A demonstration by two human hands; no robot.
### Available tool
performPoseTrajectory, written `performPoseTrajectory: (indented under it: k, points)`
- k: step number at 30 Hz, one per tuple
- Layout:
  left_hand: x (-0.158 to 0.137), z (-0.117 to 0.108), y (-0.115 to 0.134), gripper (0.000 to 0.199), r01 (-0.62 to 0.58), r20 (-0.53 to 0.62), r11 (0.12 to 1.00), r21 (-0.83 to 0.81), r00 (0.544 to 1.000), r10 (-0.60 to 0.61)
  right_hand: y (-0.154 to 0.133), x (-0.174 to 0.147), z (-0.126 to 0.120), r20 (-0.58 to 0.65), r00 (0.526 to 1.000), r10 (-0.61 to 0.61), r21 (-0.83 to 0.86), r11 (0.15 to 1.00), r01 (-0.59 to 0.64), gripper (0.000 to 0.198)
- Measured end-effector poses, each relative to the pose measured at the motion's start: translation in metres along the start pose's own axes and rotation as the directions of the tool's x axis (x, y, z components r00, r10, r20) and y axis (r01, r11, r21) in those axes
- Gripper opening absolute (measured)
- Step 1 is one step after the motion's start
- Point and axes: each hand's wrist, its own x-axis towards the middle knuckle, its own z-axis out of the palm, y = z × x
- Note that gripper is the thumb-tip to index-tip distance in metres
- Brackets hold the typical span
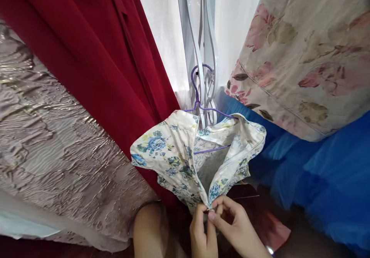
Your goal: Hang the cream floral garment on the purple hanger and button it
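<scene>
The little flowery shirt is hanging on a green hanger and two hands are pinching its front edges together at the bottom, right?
Not quite: the hanger is purple, not green, as the head view shows. The rest holds: the flowery shirt hangs on it, and the left hand and right hand pinch its front edges together at the bottom.

Red curtain (95, 57) crowds the left, blue fabric (318, 173) and floral cloth (306, 57) close off the right; open room only below the blouse (187, 154).
</scene>
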Motion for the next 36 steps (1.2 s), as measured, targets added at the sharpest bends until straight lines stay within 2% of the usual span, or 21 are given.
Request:
performPoseTrajectory:
  k: [5,9,14,19,26,30,36]
  points:
    - [-0.003,0.0,-0.004,0.018,-0.136,-0.011,0.991,-0.003,0.991,0.136,-0.005,-0.009,-0.003,-0.038,0.998,-0.039,-0.041,0.998,0.037,0.019]
    - [-0.003,-0.008,-0.006,0.02,-0.143,0.0,0.989,0.022,0.99,0.143,0.001,-0.01,0.0,-0.012,0.996,-0.086,-0.008,0.996,0.086,0.014]
    - [0.008,-0.021,-0.002,0.023,-0.128,0.097,0.991,0.026,0.987,0.125,0.009,-0.006,0.006,-0.033,0.99,-0.137,-0.14,0.981,0.131,0.014]
    - [0.02,-0.023,-0.001,0.02,-0.146,0.137,0.984,0.101,0.982,0.132,0.008,0.004,0.006,-0.056,0.983,-0.175,-0.218,0.963,0.159,0.015]
    - [0.035,-0.02,0.0,0.013,-0.274,0.284,0.947,0.169,0.934,0.219,0.009,0.005,-0.003,-0.121,0.983,-0.136,-0.25,0.963,0.102,0.02]
    - [0.038,-0.02,0.007,0.015,-0.251,0.361,0.959,0.13,0.913,0.19,0.002,0.002,-0.009,-0.074,0.985,-0.156,-0.259,0.957,0.132,0.021]
    - [0.042,-0.026,0.017,0.021,-0.221,0.46,0.966,0.132,0.877,0.138,-0.012,0.005,-0.017,0.018,0.978,-0.206,-0.363,0.911,0.198,0.019]
